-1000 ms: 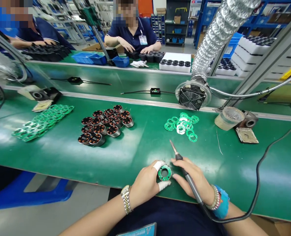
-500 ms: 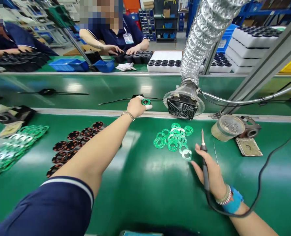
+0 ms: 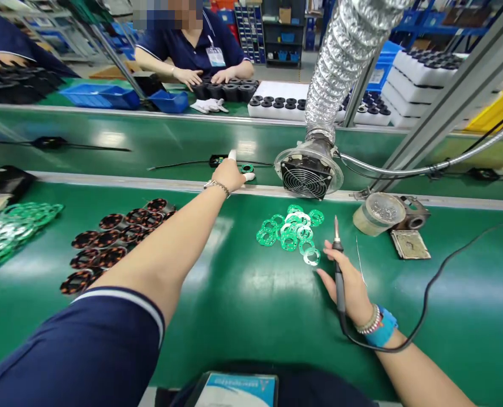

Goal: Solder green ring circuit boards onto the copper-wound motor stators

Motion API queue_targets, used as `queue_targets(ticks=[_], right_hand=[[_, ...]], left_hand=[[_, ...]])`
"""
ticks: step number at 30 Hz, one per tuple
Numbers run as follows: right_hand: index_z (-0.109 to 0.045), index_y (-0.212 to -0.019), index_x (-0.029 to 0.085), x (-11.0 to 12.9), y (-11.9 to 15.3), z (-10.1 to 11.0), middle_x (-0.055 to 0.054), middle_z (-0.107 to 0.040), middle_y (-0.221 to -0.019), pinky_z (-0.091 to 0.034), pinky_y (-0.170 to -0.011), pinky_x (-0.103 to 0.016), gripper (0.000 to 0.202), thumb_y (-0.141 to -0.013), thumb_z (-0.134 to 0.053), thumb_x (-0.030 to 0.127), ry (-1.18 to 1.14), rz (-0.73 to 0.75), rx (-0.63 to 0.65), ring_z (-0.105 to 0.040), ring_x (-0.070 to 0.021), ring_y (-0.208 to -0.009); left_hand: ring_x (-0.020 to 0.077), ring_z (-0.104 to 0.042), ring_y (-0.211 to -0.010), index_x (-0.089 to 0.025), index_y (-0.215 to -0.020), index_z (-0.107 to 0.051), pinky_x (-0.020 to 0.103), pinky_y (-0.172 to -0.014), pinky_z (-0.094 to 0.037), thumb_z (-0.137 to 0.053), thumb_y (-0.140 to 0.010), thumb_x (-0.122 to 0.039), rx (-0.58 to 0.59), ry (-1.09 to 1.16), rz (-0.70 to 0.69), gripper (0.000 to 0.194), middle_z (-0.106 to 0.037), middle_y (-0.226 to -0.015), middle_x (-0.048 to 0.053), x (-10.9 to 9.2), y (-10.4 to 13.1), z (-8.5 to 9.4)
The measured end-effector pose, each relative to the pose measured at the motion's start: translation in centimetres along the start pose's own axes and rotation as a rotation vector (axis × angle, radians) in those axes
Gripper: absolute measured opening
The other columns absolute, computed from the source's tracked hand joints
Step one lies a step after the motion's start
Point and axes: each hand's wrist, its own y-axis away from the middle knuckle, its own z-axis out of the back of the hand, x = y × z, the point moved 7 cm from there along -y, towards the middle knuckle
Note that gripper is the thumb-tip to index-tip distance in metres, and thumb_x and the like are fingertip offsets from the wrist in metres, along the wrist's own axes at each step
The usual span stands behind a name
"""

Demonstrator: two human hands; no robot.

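Observation:
My left hand (image 3: 229,174) reaches out to the green strip beyond the bench's back rail. Its fingers are apart, with white covers on two fingertips. A small green ring-shaped circuit board (image 3: 246,168) lies beside those fingertips and looks free of them. My right hand (image 3: 355,291) grips a soldering iron (image 3: 340,291), its metal tip pointing up and away. Left of that hand lies a loose pile of green and white ring boards (image 3: 294,229). Rows of wound motor coils (image 3: 109,257) stand left of my left forearm, which partly hides them.
A fan on a foil duct (image 3: 306,180) hangs over the back rail. At right are a tub of metal bits (image 3: 378,213), a sponge tray (image 3: 410,244) and a solder wire (image 3: 360,263). Green board panels (image 3: 17,232) lie far left. A co-worker (image 3: 196,56) handles black parts opposite.
My left fingers have spread and the ring board between them now lies apart from them. The view has shifted, moving the whole scene slightly left. My right hand keeps the soldering iron.

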Motion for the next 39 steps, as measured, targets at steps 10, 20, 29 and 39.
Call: queue_targets(ticks=[10, 20, 29, 39], right_hand=[[-0.045, -0.121, 0.019, -0.5, -1.2, -3.1, -0.014, -0.055, -0.123, -0.045, -0.095, -0.043, 0.043, -0.080, -0.055, 0.015, 0.066, 0.135, 0.045, -0.055, -0.0252, -0.112], [-0.045, -0.121, 0.020, 5.6, 2.3, -4.2, -0.013, -0.053, -0.126, -0.047, -0.095, -0.041, 0.041, -0.081, -0.056, 0.017, -0.061, 0.309, 0.189, -0.055, -0.0221, -0.112], [-0.043, -0.121, 0.019, 8.7, 6.6, -5.2, -0.013, -0.052, -0.128, -0.045, -0.097, -0.037, 0.044, -0.079, -0.056, 0.012, -0.131, 0.233, 0.359, -0.053, -0.0202, -0.116], [-0.047, -0.116, 0.023, 10.5, 6.0, -3.8, -0.008, -0.061, -0.114, -0.050, -0.090, -0.032, 0.035, -0.083, -0.053, 0.013, -0.135, 0.259, 0.228, -0.060, -0.0178, -0.104]], left_hand=[[0.0302, -0.055, -0.105, -0.016, -0.125, -0.046, 0.039, -0.091, -0.041, -0.051, -0.078, -0.051, -0.109, -0.114, -0.044, 0.059, -0.060, -0.113, 0.012, 11.8, 18.1, 9.0], [0.0336, -0.037, -0.121, -0.016, -0.092, -0.065, 0.046, -0.102, -0.026, -0.061, -0.072, -0.032, -0.079, -0.069, -0.111, 0.026, -0.054, -0.120, 0.014, 10.6, 18.3, 6.1], [0.0198, -0.059, -0.088, -0.021, -0.077, -0.066, 0.035, -0.092, -0.039, -0.062, -0.074, -0.036, 0.345, 0.174, -0.544, 0.016, -0.066, -0.094, 0.003, 1.1, 28.6, 2.5], [0.0277, -0.038, -0.127, -0.022, -0.138, -0.027, 0.044, -0.104, -0.033, -0.070, -0.065, -0.047, 0.343, 0.460, -0.394, 0.088, -0.039, -0.140, 0.014, 4.3, 35.0, 2.2]])
